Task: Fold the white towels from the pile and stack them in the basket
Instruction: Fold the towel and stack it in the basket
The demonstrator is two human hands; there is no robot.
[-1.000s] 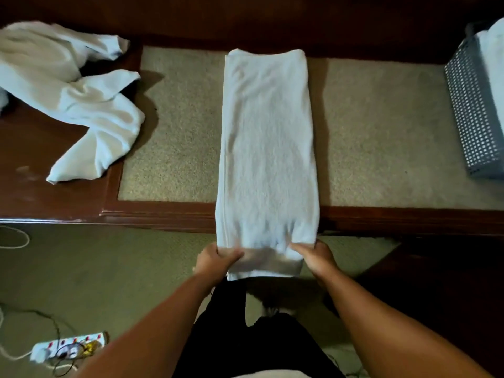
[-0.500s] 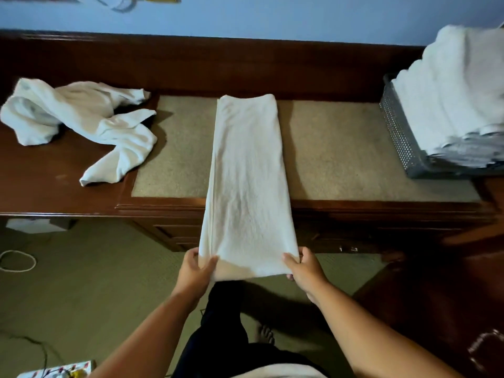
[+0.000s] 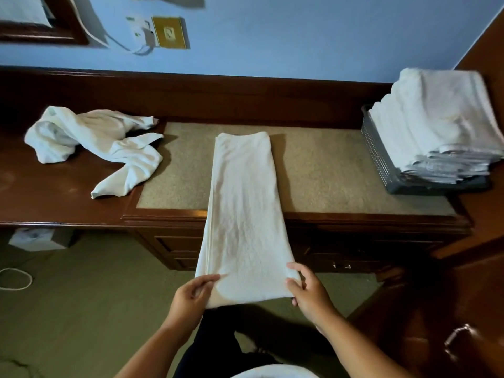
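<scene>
A white towel (image 3: 242,211), folded into a long narrow strip, lies across the beige desk pad (image 3: 321,170) and hangs off the desk's front edge toward me. My left hand (image 3: 191,297) pinches its near left corner. My right hand (image 3: 309,291) pinches the near right corner, lifting that end above the floor. A crumpled pile of white towels (image 3: 92,143) sits on the desk at the left. At the right stands a grey perforated basket (image 3: 377,156) stacked high with folded white towels (image 3: 439,124).
The dark wooden desk (image 3: 54,195) backs onto a blue wall with a brass socket plate (image 3: 170,32) and cables. Drawers sit below the desk front. A white box (image 3: 38,238) and a cord loop (image 3: 15,279) lie on the green carpet at left.
The view tilted up and back, revealing the wall and the full basket. Both hands kept hold of the towel's near end and drew it farther out from the desk and higher.
</scene>
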